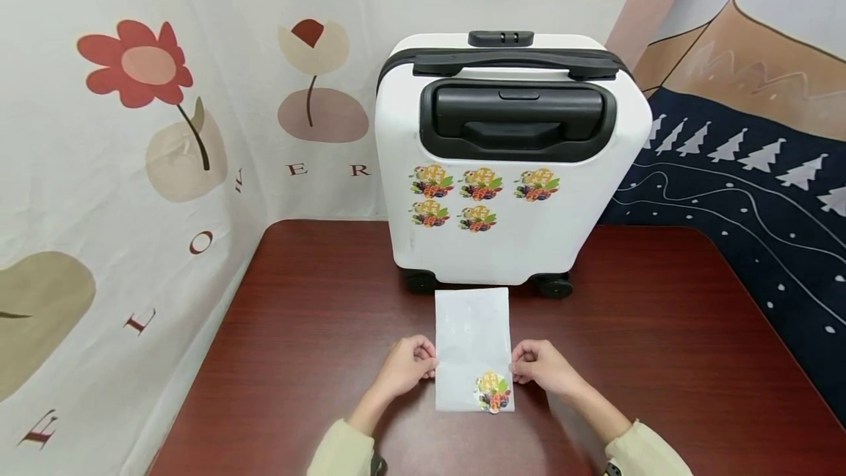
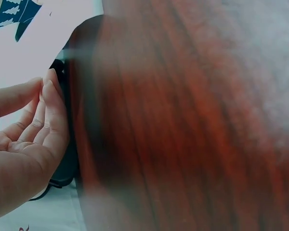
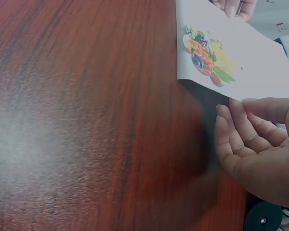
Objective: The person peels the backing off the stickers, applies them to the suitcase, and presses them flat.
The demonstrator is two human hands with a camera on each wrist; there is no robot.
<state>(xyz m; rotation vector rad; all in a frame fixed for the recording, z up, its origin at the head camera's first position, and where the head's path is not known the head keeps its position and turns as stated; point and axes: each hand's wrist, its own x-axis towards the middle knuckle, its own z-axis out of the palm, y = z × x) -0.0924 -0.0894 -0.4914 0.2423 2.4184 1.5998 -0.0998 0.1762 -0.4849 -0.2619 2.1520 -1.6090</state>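
Between my two hands is a white sticker sheet [image 1: 471, 344] with one colourful fruit sticker [image 1: 493, 392] at its lower right corner. My left hand [image 1: 408, 366] pinches the sheet's left edge between thumb and fingertips. On the opposite edge, my right hand [image 1: 540, 367] pinches the paper just above the sticker's level. In the right wrist view the sheet [image 3: 260, 62] is raised over the table, with a shadow beneath it. Behind the sheet stands a white suitcase [image 1: 489, 241] bearing several matching fruit stickers [image 1: 481, 184] in two rows, three above and two below.
A reddish-brown wooden table [image 1: 297, 329] carries everything. The suitcase stands upright on black wheels [image 1: 554, 286] near the back edge, its black handle [image 1: 518, 112] recessed. Printed cloth with flowers and letters [image 1: 198, 131] hangs left and behind; a dark mountain-pattern cloth [image 1: 747, 204] hangs right.
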